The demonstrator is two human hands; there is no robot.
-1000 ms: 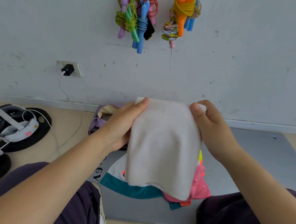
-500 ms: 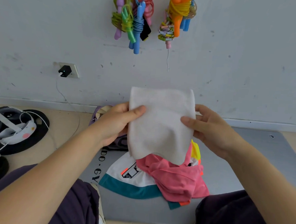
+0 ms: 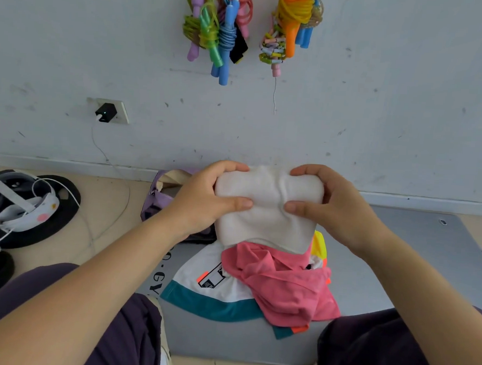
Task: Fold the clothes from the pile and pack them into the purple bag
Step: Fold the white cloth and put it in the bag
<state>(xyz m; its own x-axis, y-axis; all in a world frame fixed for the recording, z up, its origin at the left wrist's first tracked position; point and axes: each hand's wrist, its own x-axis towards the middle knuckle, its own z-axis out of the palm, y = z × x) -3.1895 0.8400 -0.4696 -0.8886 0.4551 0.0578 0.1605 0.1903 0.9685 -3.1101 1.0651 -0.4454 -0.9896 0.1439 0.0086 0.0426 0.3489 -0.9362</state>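
A white cloth (image 3: 266, 211), folded into a thick pad, is held up in front of me by both hands. My left hand (image 3: 205, 200) grips its left edge, thumb in front and fingers curled over the top. My right hand (image 3: 333, 206) grips the right edge the same way. Below it lies the pile: a pink garment (image 3: 282, 285) on top of a white shirt with a teal hem (image 3: 214, 292), with a bit of yellow cloth (image 3: 320, 245) showing. The purple bag (image 3: 161, 195) sits by the wall, mostly hidden behind my left hand.
The pile rests on a grey mat (image 3: 397, 260) between my knees. A headset with a white cable (image 3: 18, 204) lies on black discs at the left. A charger (image 3: 105, 113) is plugged into the wall socket. Coloured skipping ropes (image 3: 222, 33) hang on the wall above.
The cloth hung long from its top corners; both hands have folded its top down, so it is now a shorter, thicker pad held lower, gripped at its sides.
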